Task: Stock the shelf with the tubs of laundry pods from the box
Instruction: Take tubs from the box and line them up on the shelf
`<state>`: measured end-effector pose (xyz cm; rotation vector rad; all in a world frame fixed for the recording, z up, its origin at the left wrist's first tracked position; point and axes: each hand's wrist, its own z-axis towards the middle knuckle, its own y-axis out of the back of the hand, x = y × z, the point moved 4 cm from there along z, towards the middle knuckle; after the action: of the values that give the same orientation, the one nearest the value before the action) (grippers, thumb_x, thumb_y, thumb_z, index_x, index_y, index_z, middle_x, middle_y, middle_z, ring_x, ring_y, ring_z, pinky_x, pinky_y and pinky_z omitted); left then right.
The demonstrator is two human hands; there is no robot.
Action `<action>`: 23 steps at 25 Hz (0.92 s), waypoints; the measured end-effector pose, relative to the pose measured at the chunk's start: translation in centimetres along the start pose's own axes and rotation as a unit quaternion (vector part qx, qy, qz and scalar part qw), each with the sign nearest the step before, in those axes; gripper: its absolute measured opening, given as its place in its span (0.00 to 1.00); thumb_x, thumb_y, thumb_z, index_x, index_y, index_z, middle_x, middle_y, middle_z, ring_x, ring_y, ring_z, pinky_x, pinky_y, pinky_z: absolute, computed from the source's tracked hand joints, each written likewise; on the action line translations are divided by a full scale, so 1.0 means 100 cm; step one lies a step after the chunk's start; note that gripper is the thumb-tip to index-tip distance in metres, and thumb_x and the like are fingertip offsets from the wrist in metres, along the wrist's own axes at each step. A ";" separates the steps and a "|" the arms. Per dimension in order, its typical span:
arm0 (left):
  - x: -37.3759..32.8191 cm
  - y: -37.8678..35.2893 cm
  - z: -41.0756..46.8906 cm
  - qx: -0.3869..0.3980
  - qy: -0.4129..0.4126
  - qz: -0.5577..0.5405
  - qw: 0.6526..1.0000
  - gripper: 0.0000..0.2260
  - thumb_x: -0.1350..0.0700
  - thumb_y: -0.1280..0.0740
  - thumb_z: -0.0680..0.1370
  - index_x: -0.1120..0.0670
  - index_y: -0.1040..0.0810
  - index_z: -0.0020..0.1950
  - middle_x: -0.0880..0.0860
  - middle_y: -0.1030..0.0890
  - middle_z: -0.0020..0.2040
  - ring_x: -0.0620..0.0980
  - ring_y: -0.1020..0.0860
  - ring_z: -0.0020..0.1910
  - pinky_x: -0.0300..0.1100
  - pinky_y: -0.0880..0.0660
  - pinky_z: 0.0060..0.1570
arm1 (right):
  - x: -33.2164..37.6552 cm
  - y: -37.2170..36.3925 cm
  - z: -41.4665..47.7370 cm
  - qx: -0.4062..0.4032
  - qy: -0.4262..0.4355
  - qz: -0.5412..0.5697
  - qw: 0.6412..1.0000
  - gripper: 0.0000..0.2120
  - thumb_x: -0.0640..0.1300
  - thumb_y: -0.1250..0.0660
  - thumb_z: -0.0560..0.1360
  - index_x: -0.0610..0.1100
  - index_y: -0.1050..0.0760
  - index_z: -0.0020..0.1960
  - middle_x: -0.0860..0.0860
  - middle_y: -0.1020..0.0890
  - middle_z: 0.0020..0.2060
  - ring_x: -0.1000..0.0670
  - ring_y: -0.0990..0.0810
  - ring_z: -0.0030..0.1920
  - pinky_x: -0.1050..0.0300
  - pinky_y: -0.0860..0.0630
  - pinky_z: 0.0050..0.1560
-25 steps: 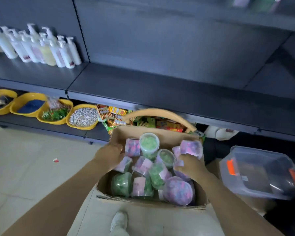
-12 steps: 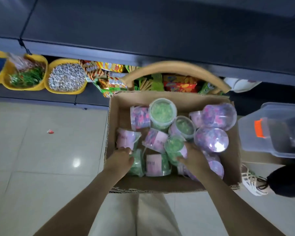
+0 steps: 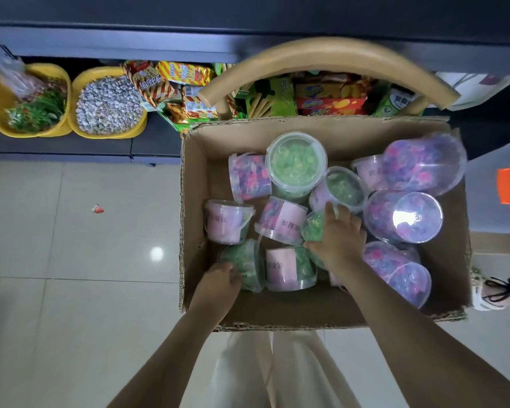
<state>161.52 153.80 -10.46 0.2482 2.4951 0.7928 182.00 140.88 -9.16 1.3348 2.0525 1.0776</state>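
Note:
An open cardboard box (image 3: pixel 280 315) sits on a chair in front of me, holding several clear tubs of laundry pods, some green, some pink and purple. My left hand (image 3: pixel 220 282) curls round a green tub (image 3: pixel 243 265) lying on its side at the box's near left. My right hand (image 3: pixel 337 240) grips another green tub (image 3: pixel 314 226) in the middle of the box, fingers spread over it. An upright green tub (image 3: pixel 296 163) stands at the back. Large purple tubs (image 3: pixel 402 216) fill the right side. The dark shelf (image 3: pixel 248 13) runs across the top.
A curved wooden chair back (image 3: pixel 330 55) arches behind the box. Snack packets (image 3: pixel 177 83) and yellow bowls (image 3: pixel 109 107) of goods fill the lowest shelf. A clear plastic bin with an orange latch (image 3: pixel 505 187) stands at the right. Tiled floor lies to the left.
The view has tilted down from the shelves onto the box. Both hands have moved deeper into the box and closed on two green tubs.

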 end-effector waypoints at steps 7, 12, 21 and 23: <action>-0.018 0.019 0.018 -0.132 0.010 -0.033 0.991 0.14 0.61 0.36 0.75 0.63 0.25 0.60 0.63 0.27 0.58 0.62 0.28 0.57 0.48 0.33 0.60 | -0.017 0.012 -0.001 -0.018 -0.014 0.083 0.996 0.48 0.58 0.27 0.65 0.48 0.49 0.76 0.45 0.43 0.71 0.40 0.43 0.70 0.45 0.37 0.68; -0.024 0.031 0.036 -0.130 0.047 -0.055 0.989 0.18 0.59 0.35 0.76 0.63 0.29 0.64 0.64 0.30 0.63 0.62 0.30 0.61 0.48 0.33 0.61 | -0.038 0.024 -0.004 -0.046 -0.068 0.280 0.957 0.46 0.55 0.23 0.62 0.49 0.40 0.73 0.45 0.37 0.66 0.44 0.37 0.69 0.50 0.35 0.69; -0.024 0.034 0.057 -0.144 0.107 -0.104 0.978 0.25 0.58 0.37 0.77 0.62 0.39 0.72 0.64 0.32 0.67 0.62 0.31 0.65 0.49 0.34 0.63 | -0.032 -0.004 -0.012 0.049 -0.105 0.459 0.881 0.52 0.67 0.28 0.55 0.51 0.42 0.74 0.45 0.35 0.69 0.44 0.30 0.67 0.43 0.29 0.65; -0.022 0.031 0.063 -0.140 0.113 -0.113 0.977 0.27 0.57 0.36 0.77 0.62 0.41 0.73 0.64 0.31 0.67 0.63 0.30 0.65 0.49 0.33 0.63 | -0.031 0.002 -0.010 0.044 -0.068 0.377 0.923 0.51 0.65 0.28 0.62 0.50 0.49 0.76 0.45 0.40 0.72 0.44 0.38 0.72 0.43 0.35 0.69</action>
<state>166.72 158.72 -12.23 -0.2323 2.5164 1.1112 182.67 137.74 -8.56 2.2719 1.5044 1.1340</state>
